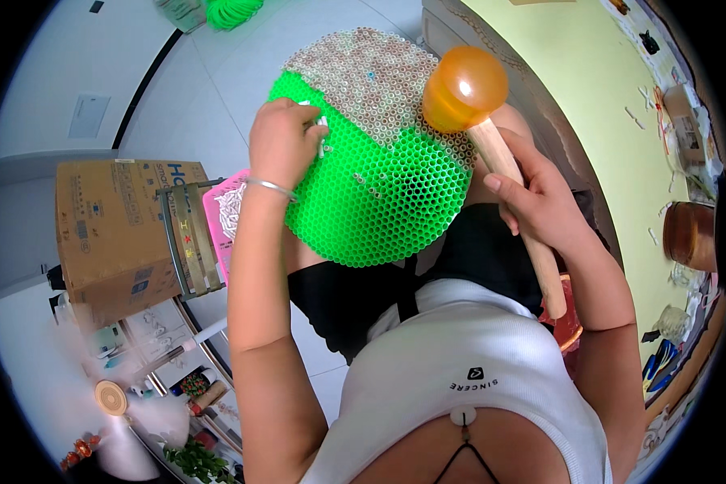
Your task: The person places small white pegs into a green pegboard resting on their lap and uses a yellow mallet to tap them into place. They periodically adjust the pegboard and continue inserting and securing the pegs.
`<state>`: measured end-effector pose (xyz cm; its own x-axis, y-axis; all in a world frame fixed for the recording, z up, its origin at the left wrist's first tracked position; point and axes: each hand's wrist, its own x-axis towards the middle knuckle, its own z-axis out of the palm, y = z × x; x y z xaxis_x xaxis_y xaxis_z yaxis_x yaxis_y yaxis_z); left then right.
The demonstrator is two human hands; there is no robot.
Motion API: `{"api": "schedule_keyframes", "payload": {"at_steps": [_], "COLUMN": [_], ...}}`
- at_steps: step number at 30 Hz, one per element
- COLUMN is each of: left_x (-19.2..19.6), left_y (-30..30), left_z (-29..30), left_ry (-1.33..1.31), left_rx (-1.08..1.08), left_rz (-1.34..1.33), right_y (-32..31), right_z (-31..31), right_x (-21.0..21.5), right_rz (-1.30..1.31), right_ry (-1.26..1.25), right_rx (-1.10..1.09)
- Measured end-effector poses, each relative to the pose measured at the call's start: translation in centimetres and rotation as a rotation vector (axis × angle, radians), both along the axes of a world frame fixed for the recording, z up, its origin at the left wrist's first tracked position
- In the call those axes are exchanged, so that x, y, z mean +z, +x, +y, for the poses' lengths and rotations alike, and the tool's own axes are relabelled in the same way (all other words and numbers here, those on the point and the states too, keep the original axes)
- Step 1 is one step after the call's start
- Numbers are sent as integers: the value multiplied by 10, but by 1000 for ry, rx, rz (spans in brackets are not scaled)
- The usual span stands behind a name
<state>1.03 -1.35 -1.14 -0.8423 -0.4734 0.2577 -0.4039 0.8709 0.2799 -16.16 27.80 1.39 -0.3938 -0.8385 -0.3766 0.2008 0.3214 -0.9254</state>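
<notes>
Across my lap lies a round bright green honeycomb disc (355, 206). Small pale tubes (379, 77) fill its far part, and a few single ones sit in cells nearer the middle. My left hand (286, 133) is closed at the disc's left edge, pinching a few short white tubes (323, 135) just over the green cells. In my right hand (536, 189) is a mallet with a wooden handle (500, 153) and a rounded amber head (465, 85). The mallet's head covers the disc's far right edge.
A pink basket (216, 218) of loose white tubes (231, 211) stands left of my lap, beside a small folding chair (189, 242) and a large cardboard box (109, 234). On the right, a pale yellow table (593, 121) holds scattered tubes and an amber jar (690, 235).
</notes>
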Motion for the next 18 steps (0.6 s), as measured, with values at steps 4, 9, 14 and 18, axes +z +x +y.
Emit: {"api": "schedule_keyframes", "payload": {"at_steps": [4, 9, 14, 18], "left_x": [-3, -1, -10, -20], "left_y": [-6, -14, -42, -53], "left_z": [4, 33, 75, 73], "left_ry": [9, 344, 400, 93], "left_rx": [27, 116, -127, -241], "left_rz": [-84, 131, 342, 277], "right_y": [-1, -6, -8, -9], "right_z": [0, 0, 2, 2], "right_x": [-3, -5, -8, -8], "right_rz": [35, -16, -62, -69], "right_ry": [-22, -21, -34, -37], "right_rx": [10, 31, 31, 40]}}
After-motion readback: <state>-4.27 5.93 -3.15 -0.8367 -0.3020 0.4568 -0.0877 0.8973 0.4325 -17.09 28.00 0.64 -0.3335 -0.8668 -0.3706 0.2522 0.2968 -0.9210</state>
